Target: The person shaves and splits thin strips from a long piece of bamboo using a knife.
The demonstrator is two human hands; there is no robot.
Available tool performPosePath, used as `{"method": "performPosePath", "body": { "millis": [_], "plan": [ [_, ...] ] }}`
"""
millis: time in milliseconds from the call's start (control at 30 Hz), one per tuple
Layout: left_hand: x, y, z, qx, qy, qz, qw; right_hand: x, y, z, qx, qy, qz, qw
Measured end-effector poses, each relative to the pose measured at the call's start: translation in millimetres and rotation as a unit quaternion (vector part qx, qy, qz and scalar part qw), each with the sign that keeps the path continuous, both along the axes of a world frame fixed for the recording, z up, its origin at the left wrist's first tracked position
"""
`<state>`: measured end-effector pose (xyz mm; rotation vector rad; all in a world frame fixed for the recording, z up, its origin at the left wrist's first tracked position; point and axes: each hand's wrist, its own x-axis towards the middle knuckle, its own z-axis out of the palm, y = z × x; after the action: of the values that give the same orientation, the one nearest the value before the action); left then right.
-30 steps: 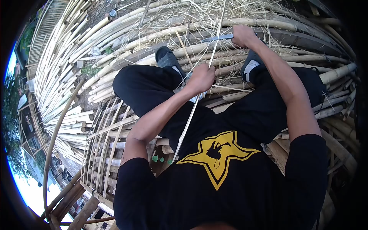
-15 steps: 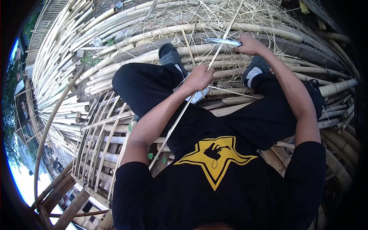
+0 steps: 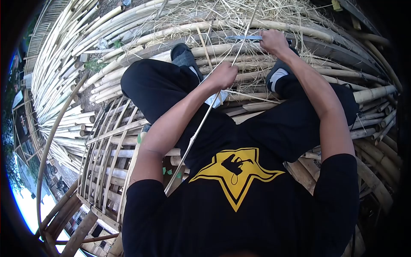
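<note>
Left grip (image 3: 224, 75) — curled round strip (image 3: 199, 128); right grip (image 3: 274, 42) — closed on knife (image 3: 253, 37).

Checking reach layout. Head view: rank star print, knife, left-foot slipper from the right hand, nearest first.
1. Knife: gripped in the right hand, pointing left.
2. Left-foot slipper: left of that hand.
3. Star print: on the shirt front, lower in the picture.

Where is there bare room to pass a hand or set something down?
A hand might pass between the left hand and right sandal, above the poles. A small patch of earth shows, bordered by green weeds and poles. Crowded: around the right hand, with knife, strip and loose shavings.
</note>
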<state>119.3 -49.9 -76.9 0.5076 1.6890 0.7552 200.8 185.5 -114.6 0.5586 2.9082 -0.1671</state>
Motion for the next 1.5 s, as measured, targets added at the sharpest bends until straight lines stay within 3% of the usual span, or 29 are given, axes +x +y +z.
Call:
{"method": "performPosePath", "body": {
  "millis": [167, 300, 400, 433, 633, 700, 833, 900, 1233, 1367, 1400, 1433, 1467, 1500],
  "plan": [
    [-0.4, 6.7, 5.2, -0.044, -0.104, 0.077, 0.991, -8.3, -2.0, 0.2, 0.030, -0.010, 0.035, 0.999],
    [-8.9, 3.1, 6.2, -0.037, -0.117, 0.104, 0.987, -19.9, -6.0, 14.1, 0.018, -0.019, 0.068, 0.997],
    [-15.7, -1.6, 14.4, -0.039, -0.135, 0.104, 0.985, -9.3, -7.8, 16.1, -0.029, 0.134, 0.130, 0.982],
    [-18.3, -2.5, 14.8, -0.028, -0.158, 0.100, 0.982, -7.8, -7.9, 11.8, -0.028, 0.134, 0.133, 0.981],
    [-9.6, -4.8, 22.7, -0.048, -0.101, 0.073, 0.991, 8.5, -19.9, 4.8, 0.067, 0.144, 0.143, 0.977],
    [-6.3, -3.3, 17.4, -0.043, -0.020, 0.059, 0.997, 7.4, -18.1, 3.9, 0.046, 0.108, 0.122, 0.985],
    [-9.5, -2.7, 4.8, 0.000, -0.020, 0.067, 0.998, 2.3, -9.8, 5.3, 0.011, 0.098, 0.108, 0.989],
    [-15.2, -0.7, 13.8, -0.009, -0.082, 0.061, 0.995, 1.4, -7.6, 7.4, -0.006, 0.081, 0.104, 0.991],
    [-15.7, -1.9, 10.4, -0.007, -0.053, 0.061, 0.997, -4.6, -11.2, 20.0, -0.164, 0.061, 0.023, 0.984],
    [-18.5, -7.8, -6.7, -0.003, 0.048, 0.019, 0.999, -11.8, -6.5, 14.2, -0.140, 0.083, 0.048, 0.985],
    [-18.5, -9.0, -5.1, 0.002, 0.069, 0.010, 0.998, -13.3, -0.7, 11.3, -0.336, 0.005, -0.025, 0.942],
    [-18.2, -10.2, -3.7, 0.006, 0.089, 0.000, 0.996, -13.8, 4.2, 7.7, -0.514, -0.074, -0.098, 0.849],
    [-18.1, -10.3, -3.9, 0.007, 0.091, -0.001, 0.996, -12.0, 3.0, 14.5, -0.595, -0.079, -0.119, 0.791],
    [-17.9, -10.9, -4.4, 0.019, 0.109, -0.016, 0.994, -9.0, -0.9, 22.0, -0.595, -0.077, -0.119, 0.791]
  ]
}}
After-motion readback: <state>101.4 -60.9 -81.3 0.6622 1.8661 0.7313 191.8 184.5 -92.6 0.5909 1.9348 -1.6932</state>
